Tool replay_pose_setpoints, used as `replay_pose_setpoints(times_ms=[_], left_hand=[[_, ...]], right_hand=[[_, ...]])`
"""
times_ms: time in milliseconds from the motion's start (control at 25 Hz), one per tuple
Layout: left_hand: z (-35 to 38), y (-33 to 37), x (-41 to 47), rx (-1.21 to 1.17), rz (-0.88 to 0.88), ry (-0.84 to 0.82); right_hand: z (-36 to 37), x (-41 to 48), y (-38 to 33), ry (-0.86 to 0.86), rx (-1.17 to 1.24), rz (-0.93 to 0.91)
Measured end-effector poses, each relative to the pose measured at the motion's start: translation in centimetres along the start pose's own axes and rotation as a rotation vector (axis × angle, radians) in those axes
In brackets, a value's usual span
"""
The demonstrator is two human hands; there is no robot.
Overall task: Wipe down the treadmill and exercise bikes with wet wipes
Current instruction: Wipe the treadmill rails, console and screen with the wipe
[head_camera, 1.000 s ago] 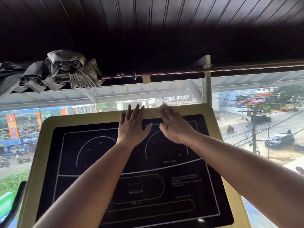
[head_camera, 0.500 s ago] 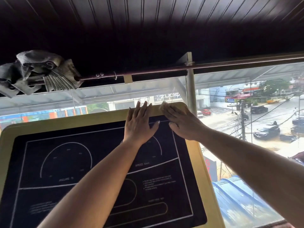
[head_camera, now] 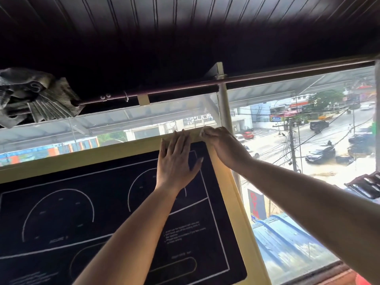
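The person is leaning both bare arms in over the treadmill console (head_camera: 232, 194), a black display panel (head_camera: 98, 214) with white dial outlines set in a pale yellow frame. The left hand (head_camera: 176, 161) is lying flat on the upper right part of the panel, fingers straight and close together, thumb spread to the side, fingertips reaching onto the yellow top edge. Just beside it, the right hand (head_camera: 223, 147) is sitting on the console's top right corner, its fingers bending down over a pale wet wipe (head_camera: 203, 130) and pressing it against the frame; only a small crumpled bit of the wipe is showing at the fingertips. Behind the console a window (head_camera: 267, 120) is looking out on a wet street with cars (head_camera: 320, 155). Above it a dark curtain rod (head_camera: 287, 75) is running across, and a grey curtain (head_camera: 39, 97) is hanging bunched at its left end.
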State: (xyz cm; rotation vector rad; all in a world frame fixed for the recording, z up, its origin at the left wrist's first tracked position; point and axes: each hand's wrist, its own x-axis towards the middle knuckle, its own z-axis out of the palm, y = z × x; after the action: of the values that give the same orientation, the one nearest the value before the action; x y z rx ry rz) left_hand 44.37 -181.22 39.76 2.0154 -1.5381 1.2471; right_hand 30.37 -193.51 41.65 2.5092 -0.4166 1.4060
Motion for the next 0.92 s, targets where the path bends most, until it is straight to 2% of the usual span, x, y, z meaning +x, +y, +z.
replay_pose_setpoints(times_ms=[160, 320, 480, 640, 760, 920], left_hand=[[0.2, 0.1, 0.1, -0.013, 0.003, 0.04], [0.4, 0.2, -0.4, 0.002, 0.008, 0.012], [0.1, 0.5, -0.8, -0.021, 0.085, -0.029], [0.0, 1.4, -1.9, -0.02, 0.22, -0.058], [0.3, 1.7, -3.0, -0.021, 0.193, -0.067], [0.4, 2.0, -3.9, -0.022, 0.169, -0.066]], right_hand=[[0.0, 0.0, -0.9, 0.102, 0.046, 0.057], [0.0, -4.9, -2.3, 0.173, 0.125, 0.071], [-0.2, -9.0, -2.6, 0.09, 0.162, 0.032], [-0.9, -5.3, -1.1, 0.054, 0.176, 0.135], [-0.8, -3.8, -1.6, 0.102, 0.211, 0.223], [0.0, -8.6, -2.9, 0.153, 0.243, 0.249]])
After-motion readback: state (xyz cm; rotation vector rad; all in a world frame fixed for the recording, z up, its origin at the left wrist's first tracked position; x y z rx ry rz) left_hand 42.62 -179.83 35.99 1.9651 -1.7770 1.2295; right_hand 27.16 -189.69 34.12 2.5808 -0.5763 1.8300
